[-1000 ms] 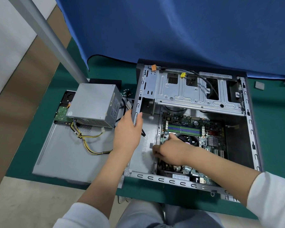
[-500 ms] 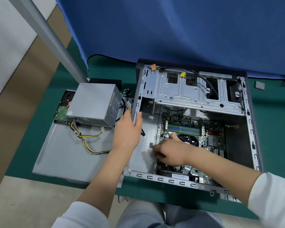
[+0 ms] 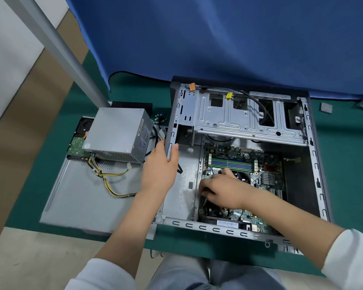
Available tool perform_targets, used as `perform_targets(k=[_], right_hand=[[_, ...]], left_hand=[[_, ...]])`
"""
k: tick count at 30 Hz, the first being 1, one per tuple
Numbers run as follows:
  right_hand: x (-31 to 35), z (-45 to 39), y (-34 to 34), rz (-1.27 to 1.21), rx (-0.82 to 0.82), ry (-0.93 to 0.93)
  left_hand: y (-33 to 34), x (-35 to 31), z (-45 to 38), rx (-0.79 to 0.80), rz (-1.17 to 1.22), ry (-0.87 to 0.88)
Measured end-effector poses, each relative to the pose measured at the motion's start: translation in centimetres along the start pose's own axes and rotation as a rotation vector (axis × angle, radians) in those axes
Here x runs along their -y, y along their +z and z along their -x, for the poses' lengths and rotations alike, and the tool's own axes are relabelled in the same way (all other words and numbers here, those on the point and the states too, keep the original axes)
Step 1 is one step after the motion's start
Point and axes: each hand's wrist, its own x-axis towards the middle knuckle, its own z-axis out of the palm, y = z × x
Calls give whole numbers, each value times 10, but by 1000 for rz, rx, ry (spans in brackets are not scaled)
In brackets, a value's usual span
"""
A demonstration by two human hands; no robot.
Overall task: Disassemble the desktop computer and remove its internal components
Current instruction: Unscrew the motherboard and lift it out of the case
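Note:
The open desktop case [image 3: 314, 155] lies on its side on the green table. Inside it the green motherboard [image 3: 239, 162] sits below the silver drive cage [image 3: 239, 120]. My left hand [image 3: 159, 170] grips the case's left metal edge, thumb inside. My right hand [image 3: 222, 189] rests on the motherboard's left part, fingers curled down near the board's edge; what they pinch is hidden. The removed grey power supply [image 3: 117, 132] with yellow and black cables [image 3: 109, 183] stands on the detached side panel [image 3: 82, 197] to the left.
A hard drive with a green circuit board [image 3: 77, 146] lies under the power supply's left side. Small screws [image 3: 159, 118] lie beside the case. A small grey square part [image 3: 326, 107] rests at the far right. A blue cloth [image 3: 218, 38] hangs behind; a metal pole [image 3: 57, 49] stands at left.
My right hand's fingers have shifted slightly on the motherboard's left edge. My left hand keeps its hold on the case edge.

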Motion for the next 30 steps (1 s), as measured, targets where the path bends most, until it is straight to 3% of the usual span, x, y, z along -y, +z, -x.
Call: perform_targets(k=[6,11,13,17,20,24,30], right_hand=[[-6,26,-20,-458,-101,203],[-13,51,-32,-1071,-327,320],[-14,57,-34,-1169,-381,327],[-11,59,-40,-1346,-452,286],[-9,58,-47,-1458,-482,237],[-7,58,-53,-1484,-500,218],[-6,54,-55,-1497,-498,215]], left_hand=[[-8,7,12,45,-55,104],[-18,9,30,-170,-116,437],[-19,6,36,-112,-85,543],[-15,-4,42,269,83,443],[-11,-13,40,435,250,304],[-9,-21,41,447,488,200],[-10,-27,41,376,624,138]])
